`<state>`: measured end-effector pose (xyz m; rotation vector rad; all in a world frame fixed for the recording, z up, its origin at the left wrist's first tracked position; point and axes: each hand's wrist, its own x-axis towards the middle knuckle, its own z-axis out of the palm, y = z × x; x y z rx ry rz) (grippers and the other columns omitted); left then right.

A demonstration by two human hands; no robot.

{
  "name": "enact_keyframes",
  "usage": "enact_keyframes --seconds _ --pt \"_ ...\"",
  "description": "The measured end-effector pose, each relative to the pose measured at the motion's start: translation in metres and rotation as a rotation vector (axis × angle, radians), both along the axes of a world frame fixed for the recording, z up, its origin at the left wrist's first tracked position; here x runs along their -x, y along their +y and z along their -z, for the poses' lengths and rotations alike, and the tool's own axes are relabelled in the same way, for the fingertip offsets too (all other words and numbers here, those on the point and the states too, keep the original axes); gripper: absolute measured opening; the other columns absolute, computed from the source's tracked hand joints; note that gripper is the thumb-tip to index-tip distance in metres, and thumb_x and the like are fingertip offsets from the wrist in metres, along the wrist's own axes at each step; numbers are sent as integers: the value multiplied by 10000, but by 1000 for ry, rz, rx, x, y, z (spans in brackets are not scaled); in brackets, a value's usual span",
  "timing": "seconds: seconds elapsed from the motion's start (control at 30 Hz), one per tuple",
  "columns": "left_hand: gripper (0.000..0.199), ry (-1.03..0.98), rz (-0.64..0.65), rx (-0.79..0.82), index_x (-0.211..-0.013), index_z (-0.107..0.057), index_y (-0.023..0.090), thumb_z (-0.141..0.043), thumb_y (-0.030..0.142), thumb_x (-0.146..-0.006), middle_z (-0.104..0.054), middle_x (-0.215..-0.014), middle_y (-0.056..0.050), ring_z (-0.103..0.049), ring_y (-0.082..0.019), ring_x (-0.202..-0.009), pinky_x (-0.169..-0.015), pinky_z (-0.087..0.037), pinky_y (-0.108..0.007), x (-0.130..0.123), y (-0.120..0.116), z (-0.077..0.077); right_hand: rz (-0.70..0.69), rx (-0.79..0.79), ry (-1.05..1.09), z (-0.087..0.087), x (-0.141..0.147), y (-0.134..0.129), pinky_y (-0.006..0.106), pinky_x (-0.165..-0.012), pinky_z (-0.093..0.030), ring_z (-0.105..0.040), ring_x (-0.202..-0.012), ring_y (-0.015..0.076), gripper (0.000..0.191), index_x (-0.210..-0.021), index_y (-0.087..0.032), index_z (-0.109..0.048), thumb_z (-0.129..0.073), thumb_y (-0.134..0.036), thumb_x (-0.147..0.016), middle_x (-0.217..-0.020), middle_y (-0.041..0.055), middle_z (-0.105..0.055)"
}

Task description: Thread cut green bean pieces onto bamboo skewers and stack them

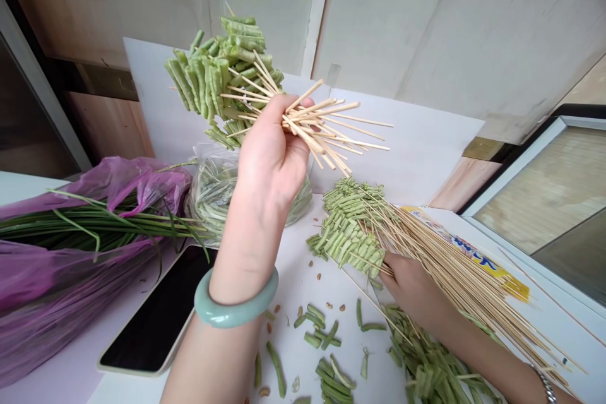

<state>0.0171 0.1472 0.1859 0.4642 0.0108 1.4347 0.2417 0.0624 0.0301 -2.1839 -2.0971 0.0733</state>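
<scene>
Skewered beans (215,76) sit at upper centre of the frame, long axis slanting up-left from my left hand (269,151), which closes firmly round the skewer ends (326,129). At lower right, my right hand (414,287) lies under a longer skewer bundle (454,281), nearer a second bean cluster (345,230); skewers hide its grip.

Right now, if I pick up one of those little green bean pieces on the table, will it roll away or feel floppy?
The loose green bean pieces look light, so they would probably lift easily. Their rounded shape means they might roll a little on the smooth white tabletop. The longer pieces could bend slightly, but they look fairly firm, not floppy.
</scene>
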Motion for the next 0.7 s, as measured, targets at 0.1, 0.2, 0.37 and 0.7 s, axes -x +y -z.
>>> enact_keyframes --seconds 0.1,0.2,0.37,0.7 --pt "337 -7 -12 -8 -566 -391 196 -374 -21 -824 -445 -464 39 -457 -56 -406 -480 -398 -156 0 0 0 22 51 -52 9 -6 6 260 -580 -417 -530 -587 118 213 -693 -163 -525 -465 -116 -892 -630 -30 -537" --pt "332 -3 -12 -8 -569 -399 195 -380 -28 -814 -436 -466 41 -452 -58 -397 -470 -392 -164 -1 0 0 50 86 -123 18 -8 10 276 -628 -479 -572 -646 112 158 -772 -139 -580 -547 -211 -909 -708 -27 -582" --pt "332 0 -13 -8 -576 -405 196 -399 -23 -825 -437 -469 43 -452 -56 -398 -461 -386 -157 -2 0 1 77 140 -224 20 -7 9 312 -674 -528 -621 -709 128 147 -891 -131 -619 -557 -261 -917 -803 1 -639" --pt "365 17 -26 16 -549 -417 193 -397 -5 -855 -451 -465 34 -458 -59 -402 -454 -393 -160 -2 0 0 97 189 -236 20 -5 16 329 -695 -538 -637 -742 139 198 -906 -133 -628 -557 -317 -917 -826 13 -653"
